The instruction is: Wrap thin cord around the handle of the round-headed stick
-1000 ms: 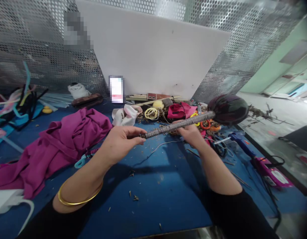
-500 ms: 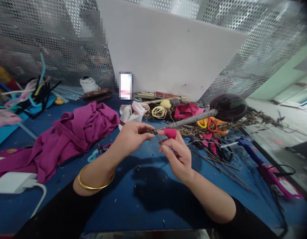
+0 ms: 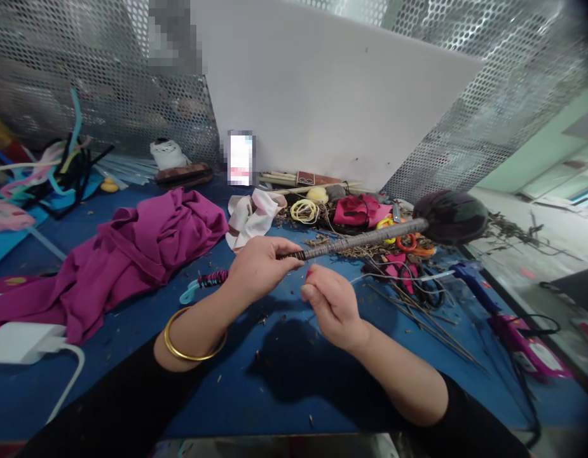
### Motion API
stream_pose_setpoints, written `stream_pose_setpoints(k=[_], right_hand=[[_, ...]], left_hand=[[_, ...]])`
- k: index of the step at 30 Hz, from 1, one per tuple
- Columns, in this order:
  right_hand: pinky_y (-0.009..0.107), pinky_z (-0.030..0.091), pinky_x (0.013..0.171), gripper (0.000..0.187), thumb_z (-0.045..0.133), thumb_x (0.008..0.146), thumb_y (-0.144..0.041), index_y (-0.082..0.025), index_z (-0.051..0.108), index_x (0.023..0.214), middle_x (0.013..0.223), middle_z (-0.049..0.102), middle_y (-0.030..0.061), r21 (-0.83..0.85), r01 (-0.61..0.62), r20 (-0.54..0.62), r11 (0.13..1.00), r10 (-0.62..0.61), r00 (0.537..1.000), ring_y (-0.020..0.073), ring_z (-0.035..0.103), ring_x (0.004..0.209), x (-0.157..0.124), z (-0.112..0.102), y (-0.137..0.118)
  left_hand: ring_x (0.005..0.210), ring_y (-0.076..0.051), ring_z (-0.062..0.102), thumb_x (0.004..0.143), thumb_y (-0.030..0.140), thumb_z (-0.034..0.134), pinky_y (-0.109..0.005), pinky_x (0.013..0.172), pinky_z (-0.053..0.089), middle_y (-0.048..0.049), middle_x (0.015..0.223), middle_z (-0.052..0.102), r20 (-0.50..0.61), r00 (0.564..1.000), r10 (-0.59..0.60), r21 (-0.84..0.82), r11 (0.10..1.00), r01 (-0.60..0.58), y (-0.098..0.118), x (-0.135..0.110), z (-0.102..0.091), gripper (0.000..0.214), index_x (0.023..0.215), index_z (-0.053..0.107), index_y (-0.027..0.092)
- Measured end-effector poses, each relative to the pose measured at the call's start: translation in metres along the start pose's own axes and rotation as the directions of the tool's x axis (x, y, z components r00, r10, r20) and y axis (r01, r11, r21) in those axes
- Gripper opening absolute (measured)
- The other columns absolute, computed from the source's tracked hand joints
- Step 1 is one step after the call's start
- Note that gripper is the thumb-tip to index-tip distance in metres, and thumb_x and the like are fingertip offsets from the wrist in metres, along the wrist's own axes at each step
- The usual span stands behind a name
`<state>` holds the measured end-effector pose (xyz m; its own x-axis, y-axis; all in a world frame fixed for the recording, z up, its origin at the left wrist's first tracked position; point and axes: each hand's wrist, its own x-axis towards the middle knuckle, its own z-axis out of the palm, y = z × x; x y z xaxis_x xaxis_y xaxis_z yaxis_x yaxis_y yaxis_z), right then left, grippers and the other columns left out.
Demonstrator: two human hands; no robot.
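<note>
My left hand [image 3: 262, 270] is closed around the near end of a long stick [image 3: 365, 239] bound in grey thread, with a darker winding close to the fingertips. At the stick's far end sits a large, glossy, dark round head [image 3: 451, 216]. My right hand [image 3: 334, 308], a red wrap showing on one finger, is curled in a pinch just below the stick. A faint thin thread seems to run from its fingers up to the winding; most of it is hidden.
Purple cloth [image 3: 155, 242] and a white charger [image 3: 24, 342] lie left. Behind are a pale ribbon [image 3: 253, 219], yellow cord [image 3: 304, 211], dried plant bits and a lit phone [image 3: 240, 159]. Scissors [image 3: 405, 242], thin wires [image 3: 427, 324] and a glue gun [image 3: 479, 286] are right.
My right hand has drawn slightly down and away from the stick, its fingers closing into a tighter curl. The stick's dark head has shifted a little right and down.
</note>
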<state>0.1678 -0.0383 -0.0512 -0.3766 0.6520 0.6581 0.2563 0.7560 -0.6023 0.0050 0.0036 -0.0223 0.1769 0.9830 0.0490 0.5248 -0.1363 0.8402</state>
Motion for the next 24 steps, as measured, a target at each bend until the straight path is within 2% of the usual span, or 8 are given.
stream_pose_setpoints(k=[3,10,14,20,24], right_hand=[[0.028,0.03,0.058,0.024,0.042,0.093,-0.016,-0.02,0.04,0.07,0.063,0.04,-0.0008,-0.107,0.079,0.02,0.991,-0.078,0.997,0.013,0.038,0.061,0.0,0.002,-0.001],[0.029,0.029,0.056,0.028,0.04,0.093,-0.016,-0.021,0.035,0.067,0.061,0.038,-0.0008,-0.228,0.115,0.047,0.967,-0.107,0.993,0.0133,0.035,0.059,0.0,0.004,-0.004],[0.028,0.032,0.056,0.026,0.041,0.094,-0.017,-0.02,0.041,0.068,0.062,0.042,-0.0002,-0.137,0.094,0.037,0.986,-0.089,0.995,0.0132,0.039,0.06,0.001,-0.001,-0.004],[0.028,0.047,0.07,0.023,0.043,0.096,-0.019,-0.019,0.056,0.076,0.075,0.061,0.003,0.109,-0.095,-0.116,0.989,0.108,0.987,0.0141,0.059,0.072,0.01,-0.017,0.0],[0.03,0.05,0.075,0.022,0.047,0.095,-0.022,-0.019,0.061,0.077,0.081,0.067,0.0042,0.09,-0.135,-0.168,0.987,0.148,0.975,0.0158,0.064,0.079,0.015,-0.026,0.005]], left_hand=[[0.088,-0.023,0.068,0.07,0.035,0.066,-0.035,0.083,0.052,-0.0027,0.094,0.076,-0.025,1.0,0.002,0.114,0.993,0.001,0.0,-0.001,0.002,0.026,0.091,0.077,0.023],[0.086,-0.022,0.068,0.072,0.036,0.063,-0.033,0.082,0.051,0.0003,0.093,0.076,-0.024,1.0,-0.015,0.209,0.978,0.02,-0.002,0.0,0.004,0.028,0.095,0.076,0.026],[0.088,-0.021,0.067,0.074,0.036,0.061,-0.032,0.079,0.049,0.0013,0.096,0.076,0.003,1.0,-0.006,0.274,0.962,0.005,-0.001,-0.001,0.003,0.029,0.097,0.076,0.028],[0.087,-0.02,0.067,0.079,0.036,0.055,-0.029,0.068,0.045,0.004,0.096,0.076,0.072,0.996,0.048,0.389,0.919,-0.072,0.006,-0.005,0.004,0.027,0.097,0.075,0.032],[0.081,-0.02,0.066,0.078,0.036,0.057,-0.028,0.063,0.043,0.0037,0.089,0.076,0.085,0.995,0.051,0.421,0.903,-0.083,0.008,-0.007,0.007,0.026,0.097,0.075,0.034]])
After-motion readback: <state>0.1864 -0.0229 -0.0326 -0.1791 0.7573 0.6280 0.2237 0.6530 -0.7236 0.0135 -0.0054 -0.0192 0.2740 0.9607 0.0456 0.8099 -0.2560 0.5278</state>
